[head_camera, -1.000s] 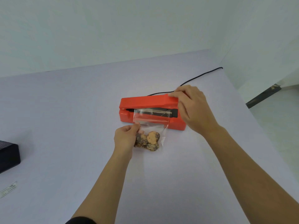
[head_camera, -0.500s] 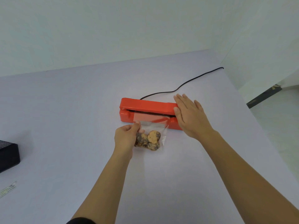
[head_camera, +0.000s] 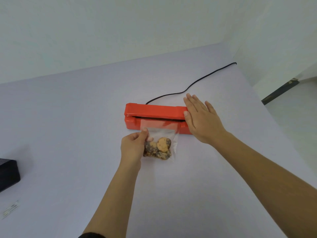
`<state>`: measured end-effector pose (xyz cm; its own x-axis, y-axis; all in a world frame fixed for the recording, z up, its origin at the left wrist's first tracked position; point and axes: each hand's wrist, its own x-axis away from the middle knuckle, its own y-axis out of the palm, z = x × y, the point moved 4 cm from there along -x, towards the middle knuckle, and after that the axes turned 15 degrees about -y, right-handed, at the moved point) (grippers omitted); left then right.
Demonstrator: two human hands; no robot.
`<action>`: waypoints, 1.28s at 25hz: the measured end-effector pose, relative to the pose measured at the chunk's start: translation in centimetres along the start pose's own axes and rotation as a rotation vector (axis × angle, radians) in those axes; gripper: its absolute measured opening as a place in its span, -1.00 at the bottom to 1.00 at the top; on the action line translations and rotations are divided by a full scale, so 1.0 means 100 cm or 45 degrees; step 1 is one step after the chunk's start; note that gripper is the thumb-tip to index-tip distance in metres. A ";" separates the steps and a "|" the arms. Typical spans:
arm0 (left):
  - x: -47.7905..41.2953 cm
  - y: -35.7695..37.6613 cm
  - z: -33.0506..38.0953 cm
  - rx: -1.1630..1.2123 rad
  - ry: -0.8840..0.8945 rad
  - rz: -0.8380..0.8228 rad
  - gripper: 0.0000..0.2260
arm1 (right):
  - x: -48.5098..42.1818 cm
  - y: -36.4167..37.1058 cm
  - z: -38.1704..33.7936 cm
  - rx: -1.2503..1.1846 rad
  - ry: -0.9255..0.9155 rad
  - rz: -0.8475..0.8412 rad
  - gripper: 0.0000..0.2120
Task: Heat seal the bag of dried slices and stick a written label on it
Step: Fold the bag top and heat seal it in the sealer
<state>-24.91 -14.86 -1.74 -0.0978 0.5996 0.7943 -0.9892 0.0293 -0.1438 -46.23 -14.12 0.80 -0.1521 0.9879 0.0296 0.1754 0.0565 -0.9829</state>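
From the head view, a red heat sealer [head_camera: 154, 111] lies crosswise on the pale tabletop [head_camera: 68, 134], with a black cord [head_camera: 188, 88] running from behind it toward the far right corner. The clear bag [head_camera: 169, 133] lies on the near side of the sealer. Its top edge is tucked into the narrow dark slot between the sealer's lid and base, and the dried slices [head_camera: 160, 148] are heaped in its lower end, clear of the sealer. The left hand [head_camera: 133, 146] is just in front of the sealer's left half, its fingers [head_camera: 145, 136] pinching the bag's left edge beside the slices. The right hand [head_camera: 200, 121] lies flat over the sealer's right end, its fingers [head_camera: 193, 103] straight, slightly spread and reaching past the lid's far edge, the palm covering the lid's end. Far left of the sealer, a black box [head_camera: 8, 174] sits at the frame's edge, with a blurred paper strip [head_camera: 10, 207] nearer than it.
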 end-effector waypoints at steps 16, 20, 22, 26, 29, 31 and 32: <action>0.004 0.005 0.006 0.015 -0.104 -0.052 -0.77 | 0.001 0.000 0.004 -0.086 0.018 -0.016 -0.46; 0.006 0.006 0.007 0.013 -0.105 -0.044 -0.77 | 0.001 0.000 0.004 -0.092 0.025 -0.012 -0.47; 0.008 0.006 0.007 0.017 -0.102 -0.045 -0.77 | 0.001 -0.001 0.004 -0.088 0.028 -0.010 -0.49; 0.010 0.006 0.008 0.017 -0.107 -0.051 -0.78 | 0.002 -0.001 0.003 -0.101 0.027 -0.005 -0.52; 0.010 0.006 0.009 0.010 -0.117 -0.044 -0.78 | 0.001 -0.002 0.003 -0.109 0.025 -0.008 -0.52; 0.009 0.006 0.009 0.007 -0.122 -0.043 -0.78 | 0.001 -0.002 0.003 -0.107 0.024 -0.004 -0.51; 0.010 0.005 0.009 0.008 -0.123 -0.042 -0.77 | 0.001 -0.002 0.003 -0.104 0.024 0.001 -0.50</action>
<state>-25.65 -14.99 -0.54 -0.0752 0.5185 0.8518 -0.9927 0.0421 -0.1132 -46.58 -14.09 0.94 -0.1341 0.9904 0.0330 0.2547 0.0666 -0.9647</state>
